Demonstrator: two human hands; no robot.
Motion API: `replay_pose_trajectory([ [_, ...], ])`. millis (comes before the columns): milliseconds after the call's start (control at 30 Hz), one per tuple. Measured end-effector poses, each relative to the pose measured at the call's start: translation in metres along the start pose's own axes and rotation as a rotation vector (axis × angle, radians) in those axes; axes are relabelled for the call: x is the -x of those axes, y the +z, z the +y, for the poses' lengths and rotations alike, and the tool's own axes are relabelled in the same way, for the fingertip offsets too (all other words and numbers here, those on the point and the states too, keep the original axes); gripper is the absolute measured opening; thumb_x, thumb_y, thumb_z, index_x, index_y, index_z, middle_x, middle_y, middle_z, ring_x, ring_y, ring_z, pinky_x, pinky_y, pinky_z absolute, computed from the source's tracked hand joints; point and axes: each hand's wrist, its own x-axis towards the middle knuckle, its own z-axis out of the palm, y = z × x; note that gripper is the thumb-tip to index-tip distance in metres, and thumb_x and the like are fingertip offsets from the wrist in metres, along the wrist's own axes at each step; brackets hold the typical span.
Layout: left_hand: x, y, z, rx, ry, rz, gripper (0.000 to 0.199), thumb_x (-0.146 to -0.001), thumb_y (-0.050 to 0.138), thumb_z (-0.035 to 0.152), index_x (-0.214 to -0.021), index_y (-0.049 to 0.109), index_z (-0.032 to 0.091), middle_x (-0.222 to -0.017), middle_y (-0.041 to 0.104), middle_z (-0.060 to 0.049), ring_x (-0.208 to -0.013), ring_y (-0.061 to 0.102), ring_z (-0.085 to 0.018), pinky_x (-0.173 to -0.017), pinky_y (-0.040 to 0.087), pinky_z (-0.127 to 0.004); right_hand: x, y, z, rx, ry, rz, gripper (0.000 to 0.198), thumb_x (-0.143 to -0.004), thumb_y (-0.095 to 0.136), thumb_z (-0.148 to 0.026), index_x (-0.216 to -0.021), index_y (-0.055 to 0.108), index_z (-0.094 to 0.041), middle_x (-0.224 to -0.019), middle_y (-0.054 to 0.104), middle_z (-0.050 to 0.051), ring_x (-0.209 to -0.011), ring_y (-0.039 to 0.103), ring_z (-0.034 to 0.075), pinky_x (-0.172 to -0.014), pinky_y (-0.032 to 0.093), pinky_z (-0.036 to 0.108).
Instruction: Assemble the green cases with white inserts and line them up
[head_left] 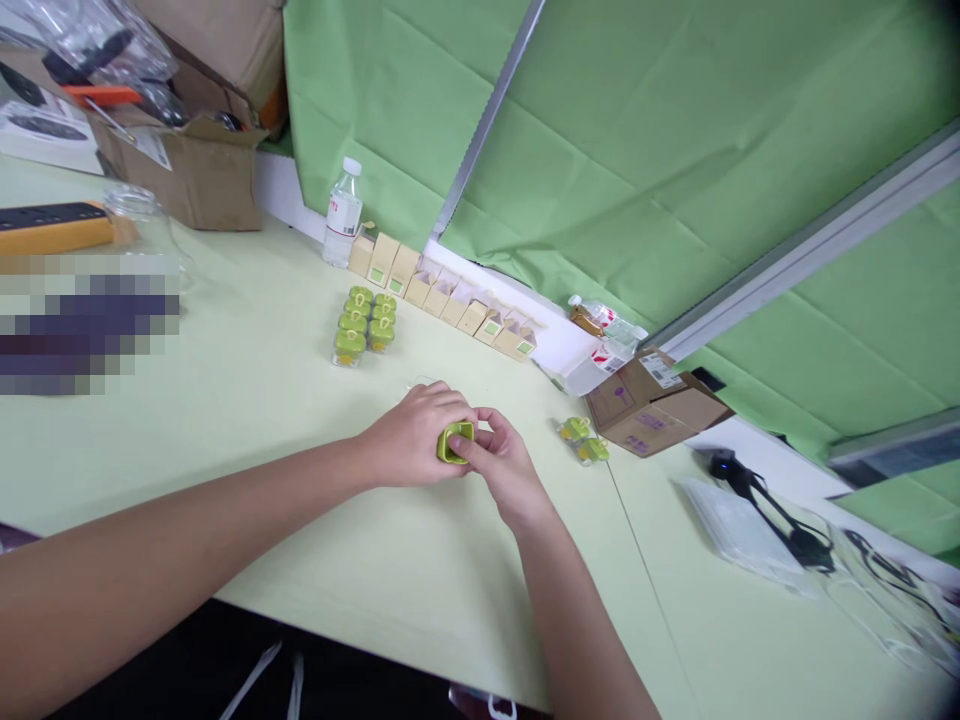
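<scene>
My left hand [420, 435] is wrapped round a small green lid [444, 446], its hollow side facing me. The thumb of my right hand [506, 465] reaches into the hollow, while its fingers curl behind the rim. Just past my left knuckles, a clear piece [421, 382] shows partly on the table; most of it is hidden. Beyond my hands to the left, several small clear jars with green lids [364, 322] stand in two rows. Two more green-lidded jars [585, 442] are off to the right.
Several small cardboard boxes [450, 298] line the wall beside an upright water bottle [343, 215]. More bottles [604, 345] and an open carton [649, 405] lie to the right, near a plastic bag [739, 530] and cables. A cardboard box [195, 170] fills the back left.
</scene>
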Motion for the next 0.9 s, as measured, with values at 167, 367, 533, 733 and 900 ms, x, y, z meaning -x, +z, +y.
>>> replay_pose_trajectory([
  [167, 0.000, 0.003, -0.003, 0.012, 0.002, -0.018, 0.017, -0.075, 0.068, 0.021, -0.086, 0.056, 0.021, -0.083, 0.062, 0.000, -0.084, 0.053, -0.020, -0.077, 0.042, -0.034, -0.001, -0.001, 0.002, 0.072, -0.024, 0.009, 0.036, -0.073, 0.079, -0.033, -0.096, 0.054, -0.023, -0.067, 0.068, -0.004, -0.059, 0.061, 0.013, -0.058, 0.047, 0.025],
  [367, -0.001, 0.002, 0.000, -0.027, 0.025, -0.026, 0.016, -0.077, 0.068, 0.022, -0.085, 0.054, 0.020, -0.082, 0.060, 0.000, -0.084, 0.053, -0.019, -0.078, 0.040, -0.033, 0.000, 0.000, 0.002, 0.059, -0.042, -0.029, 0.033, -0.076, 0.078, -0.034, -0.096, 0.055, -0.022, -0.066, 0.065, -0.005, -0.060, 0.061, 0.013, -0.058, 0.048, 0.025],
  [533, -0.001, 0.001, 0.001, -0.069, 0.024, -0.059, 0.014, -0.078, 0.067, 0.025, -0.084, 0.055, 0.020, -0.084, 0.061, -0.001, -0.086, 0.054, -0.020, -0.077, 0.039, -0.033, 0.003, -0.002, 0.000, 0.132, -0.056, -0.012, 0.036, -0.076, 0.077, -0.041, -0.098, 0.054, -0.023, -0.067, 0.067, -0.004, -0.059, 0.061, 0.015, -0.058, 0.048, 0.027],
  [733, -0.005, -0.006, -0.012, -0.092, -0.079, 0.029, 0.016, -0.080, 0.066, 0.028, -0.092, 0.056, 0.021, -0.093, 0.065, -0.002, -0.093, 0.057, -0.022, -0.081, 0.040, -0.035, 0.000, -0.033, 0.001, 0.711, -0.235, 0.203, 0.029, -0.090, 0.058, -0.049, -0.105, 0.065, -0.026, -0.092, 0.074, 0.006, -0.083, 0.066, 0.023, -0.070, 0.050, 0.035],
  [900, -0.004, -0.009, -0.027, -0.161, -0.155, 0.046, 0.019, -0.080, 0.066, 0.027, -0.096, 0.057, 0.022, -0.097, 0.067, -0.002, -0.097, 0.059, -0.024, -0.085, 0.041, -0.038, -0.013, -0.041, 0.022, 0.913, -0.342, 0.161, 0.029, -0.079, 0.069, -0.038, -0.106, 0.069, -0.026, -0.106, 0.072, 0.007, -0.097, 0.064, 0.027, -0.090, 0.047, 0.043],
])
